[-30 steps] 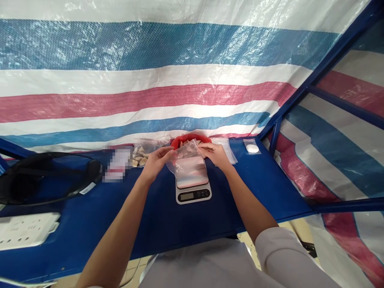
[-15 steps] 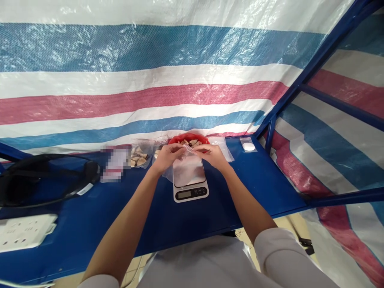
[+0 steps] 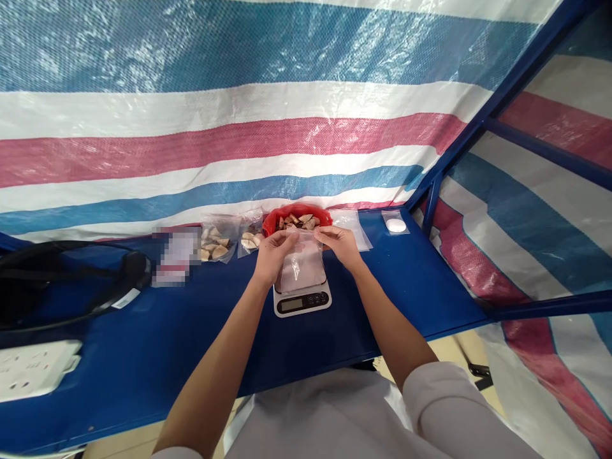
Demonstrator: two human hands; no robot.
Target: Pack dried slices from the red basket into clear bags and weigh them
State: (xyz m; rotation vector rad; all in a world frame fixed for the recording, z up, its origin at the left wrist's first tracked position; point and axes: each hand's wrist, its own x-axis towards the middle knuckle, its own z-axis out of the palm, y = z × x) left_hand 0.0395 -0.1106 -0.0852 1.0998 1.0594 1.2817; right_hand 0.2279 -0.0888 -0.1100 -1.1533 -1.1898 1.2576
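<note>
My left hand (image 3: 275,255) pinches the top left corner of a clear plastic zip bag (image 3: 301,268). The fingers of my right hand (image 3: 340,243) are closed on the bag's top right corner. No pieces show inside the bag, which hangs flat over the plate of a white kitchen scale (image 3: 306,312). The scale's display looks blank. Just behind my hands a red bag (image 3: 272,220) stands open with brown-and-white dried slices (image 3: 301,220) in it. Left of it lie two clear bags of pale slices (image 3: 217,245), (image 3: 251,240).
Flat clear bags (image 3: 356,229) lie right of the red bag, and a small packet with a white object (image 3: 396,224) is farther right. A black headset-like band (image 3: 119,280) and a white power strip (image 3: 41,370) sit on the blue table (image 3: 191,344) at left. Striped sheeting (image 3: 239,140) rises behind.
The clear bag has come to lie over the scale, spread between my hands. My left hand has shifted right and lower. The view has tilted slightly.
</note>
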